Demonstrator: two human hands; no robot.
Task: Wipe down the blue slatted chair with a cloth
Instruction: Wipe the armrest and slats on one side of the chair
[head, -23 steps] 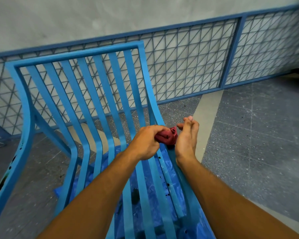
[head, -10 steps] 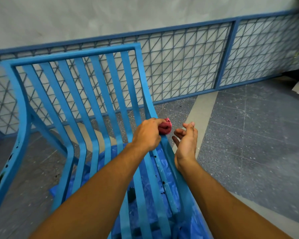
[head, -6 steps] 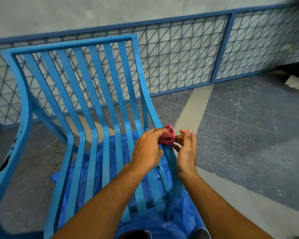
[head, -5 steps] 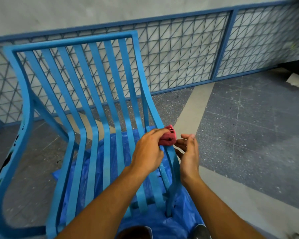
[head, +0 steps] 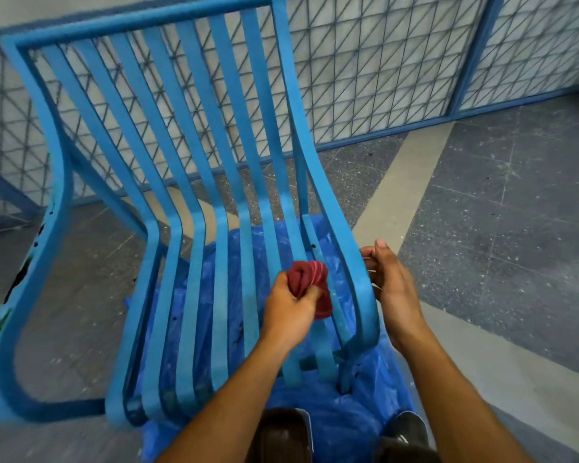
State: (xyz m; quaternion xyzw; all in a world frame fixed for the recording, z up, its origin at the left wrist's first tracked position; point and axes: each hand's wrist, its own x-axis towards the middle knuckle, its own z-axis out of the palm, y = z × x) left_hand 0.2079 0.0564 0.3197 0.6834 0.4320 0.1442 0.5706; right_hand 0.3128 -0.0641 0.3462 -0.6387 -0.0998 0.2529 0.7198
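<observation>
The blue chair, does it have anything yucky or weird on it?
Yes. The blue chair has dark and green blotches along its left side rail, plus small dark specks on the slats near the red cloth gripped in the left hand. They stand out against the even blue paint.

The left hand [head: 290, 310] hides part of the red cloth [head: 310, 282] — the chair [head: 194, 202] frame's left edge is blurred.

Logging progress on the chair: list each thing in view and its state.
Blue slatted chair: upright on the tarp.
Red cloth: bunched, pressed on a seat slat.
Left hand: closed on the cloth.
Right hand: against the chair's right side rail.
Blue tarp: spread beneath, crinkled.
</observation>
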